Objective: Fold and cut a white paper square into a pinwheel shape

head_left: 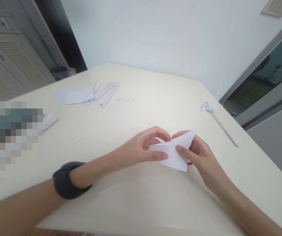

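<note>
Both hands hold one piece of white paper [176,159] above the near part of the table. The paper is bent, with pointed corners sticking up on the right and down at the front. My left hand [153,144] pinches its left side, thumb on the near face and fingers curled behind. My right hand [197,150] grips the right side, its thumb pressed near the middle of the sheet. A small bit of something red [189,163] shows under my right hand; what it belongs to is hidden.
A finished-looking paper pinwheel [208,106] on a white stick [225,128] lies at the right. Several rolled paper sticks [106,90] and flat white sheets [78,95] lie at the back left, beside small scraps [124,99]. A blurred-out object [10,134] sits at the left edge.
</note>
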### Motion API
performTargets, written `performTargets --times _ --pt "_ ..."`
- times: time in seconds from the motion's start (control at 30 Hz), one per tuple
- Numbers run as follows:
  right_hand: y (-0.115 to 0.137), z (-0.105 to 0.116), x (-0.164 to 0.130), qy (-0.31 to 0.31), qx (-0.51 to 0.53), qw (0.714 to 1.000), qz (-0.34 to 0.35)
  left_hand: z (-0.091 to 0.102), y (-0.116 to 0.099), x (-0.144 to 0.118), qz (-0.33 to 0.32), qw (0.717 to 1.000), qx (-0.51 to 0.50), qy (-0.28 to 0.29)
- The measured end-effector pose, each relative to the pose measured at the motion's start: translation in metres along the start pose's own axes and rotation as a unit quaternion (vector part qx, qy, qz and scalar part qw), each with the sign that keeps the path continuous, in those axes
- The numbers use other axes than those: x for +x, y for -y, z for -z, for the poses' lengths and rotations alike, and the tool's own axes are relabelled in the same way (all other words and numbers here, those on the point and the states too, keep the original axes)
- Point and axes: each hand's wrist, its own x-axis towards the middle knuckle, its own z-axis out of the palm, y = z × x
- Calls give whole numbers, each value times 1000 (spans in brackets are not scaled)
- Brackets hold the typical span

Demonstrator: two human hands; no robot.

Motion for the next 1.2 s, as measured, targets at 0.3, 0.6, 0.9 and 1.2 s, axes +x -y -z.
performTargets --times 0.3,0.6,0.9,1.2 --pt "3 -4 -2 20 44 999 0 0 8 1 30 993 -85 -82" --pt "-2 -3 -3 7 91 996 13 5 -1 -1 35 988 -147 -39" --pt "-3 -2 -5 1 112 993 33 5 -5 -2 25 990 -135 -41" --pt "-3 -2 -2 -11 130 990 50 3 12 5 20 995 -80 -47"
